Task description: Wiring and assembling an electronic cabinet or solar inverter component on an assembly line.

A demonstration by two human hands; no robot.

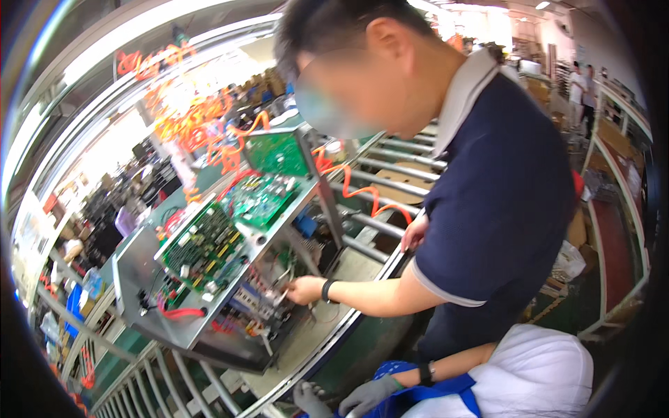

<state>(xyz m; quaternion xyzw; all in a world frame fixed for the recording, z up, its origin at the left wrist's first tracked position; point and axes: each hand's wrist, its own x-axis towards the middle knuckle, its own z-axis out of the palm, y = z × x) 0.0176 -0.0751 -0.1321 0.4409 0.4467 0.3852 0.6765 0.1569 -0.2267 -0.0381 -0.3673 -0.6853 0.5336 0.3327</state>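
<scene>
My left hand [311, 398], in a grey glove, is at the bottom centre, near the rail, fingers loosely bent and apart, holding nothing visible. My right hand [366, 396], also gloved, lies open with fingers extended over blue cloth [460, 398]. Just beyond them, an open metal cabinet [188, 327] carries green circuit boards [205, 247] on top and wired parts inside. A co-worker in a navy shirt [495, 188] leans over it, one hand [303, 289] at a thin light part among the inner components, the other [414, 233] beside the roller line.
A roller conveyor [390, 182] runs behind and under the cabinet, with cardboard between rollers. Orange coiled hoses [181, 115] hang above. A white-framed rack [620, 230] stands at the right, other people [577, 94] farther back, cluttered shelving and benches at the left.
</scene>
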